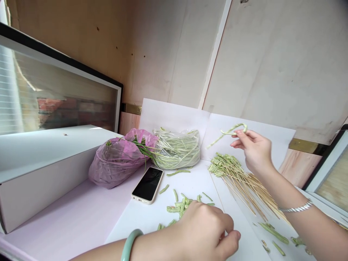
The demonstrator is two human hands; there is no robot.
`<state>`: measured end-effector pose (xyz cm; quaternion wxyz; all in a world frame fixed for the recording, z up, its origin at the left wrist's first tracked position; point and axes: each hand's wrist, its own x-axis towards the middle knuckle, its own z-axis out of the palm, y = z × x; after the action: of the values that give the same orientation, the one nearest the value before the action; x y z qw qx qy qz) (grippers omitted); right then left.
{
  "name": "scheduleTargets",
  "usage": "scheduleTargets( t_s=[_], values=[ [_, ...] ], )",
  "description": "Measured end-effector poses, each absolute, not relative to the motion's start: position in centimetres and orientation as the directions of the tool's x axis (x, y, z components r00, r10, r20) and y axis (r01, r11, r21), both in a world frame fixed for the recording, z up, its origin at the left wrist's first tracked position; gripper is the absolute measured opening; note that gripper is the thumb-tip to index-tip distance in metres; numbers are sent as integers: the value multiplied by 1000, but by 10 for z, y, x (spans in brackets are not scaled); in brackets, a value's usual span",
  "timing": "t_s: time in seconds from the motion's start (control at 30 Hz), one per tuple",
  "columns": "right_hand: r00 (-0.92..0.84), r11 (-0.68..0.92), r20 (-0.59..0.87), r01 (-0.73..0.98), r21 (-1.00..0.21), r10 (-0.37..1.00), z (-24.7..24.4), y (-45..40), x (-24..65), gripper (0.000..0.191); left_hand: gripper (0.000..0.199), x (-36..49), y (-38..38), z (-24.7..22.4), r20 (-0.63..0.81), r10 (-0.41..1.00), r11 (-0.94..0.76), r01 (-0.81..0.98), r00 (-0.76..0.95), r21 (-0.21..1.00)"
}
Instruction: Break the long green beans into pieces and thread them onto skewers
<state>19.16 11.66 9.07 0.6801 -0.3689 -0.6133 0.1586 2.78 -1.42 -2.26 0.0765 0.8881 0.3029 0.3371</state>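
As hand (257, 150) pinches one bean (231, 128), two bags (115, 165)

At lower centre, the left hand (203, 228) is hiding its fingertips, leaving its grip unclear, and is covering part of the cut beans (176, 209). The bottom edge is cutting off the left forearm (106, 252), the right edge the right forearm (312, 224). Right of centre, the held bean (230, 129) is showing a blurred tip. Upper left, the window (70, 83) is running out of frame.
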Motion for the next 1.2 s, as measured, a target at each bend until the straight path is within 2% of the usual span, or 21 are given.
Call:
scheduleTargets(
  t_s=[0.13,0.23,0.4,0.53,0.63,0.73,0.8,0.83,0.9,0.93,0.97,1.03,1.07,1.13,1.2],
  values=[
    [160,644,672,197,-740,723,80,83,211,31,19,28,-13,-21,520,653,-756,508,550,413],
    [117,566,596,214,-796,795,62,58,216,33,14,28,-11,-22,543,706,-708,488,454,511],
    [35,447,466,231,-864,884,31,20,211,36,27,24,-10,-17,572,776,-621,485,267,616],
    [-109,364,349,186,-913,931,12,4,205,36,37,21,-6,-16,627,729,-667,491,276,560],
    [-175,314,289,135,-940,941,4,3,202,36,21,21,-1,-19,619,706,-691,525,344,497],
    [-225,278,227,227,-934,948,1,8,206,40,24,21,3,-22,591,703,-688,589,395,425],
    [-189,331,275,437,-836,943,-1,13,214,40,26,21,4,-23,586,694,-691,617,418,377],
    [-151,392,375,557,-732,915,-2,16,219,38,27,20,4,-23,584,683,-699,625,439,347],
    [-184,545,648,730,-413,739,-7,19,226,36,28,20,5,-22,574,650,-724,634,497,272],
    [-285,618,738,755,-220,612,-9,18,228,39,28,19,5,-22,570,632,-736,635,525,232],
    [-418,682,763,730,-40,493,-11,17,229,39,27,19,4,-22,566,614,-748,634,550,195],
    [-637,783,705,593,190,311,-13,12,225,26,25,18,4,-20,554,571,-781,610,606,136],
    [-673,805,692,547,228,261,-14,9,221,18,25,18,3,-18,544,544,-802,586,639,113],
    [-702,834,680,493,249,211,-15,1,216,27,24,18,1,-13,510,458,-865,497,728,68],
    [-772,836,609,447,318,181,-17,-9,216,35,24,19,-4,-9,453,355,-925,376,818,46]
  ],
)
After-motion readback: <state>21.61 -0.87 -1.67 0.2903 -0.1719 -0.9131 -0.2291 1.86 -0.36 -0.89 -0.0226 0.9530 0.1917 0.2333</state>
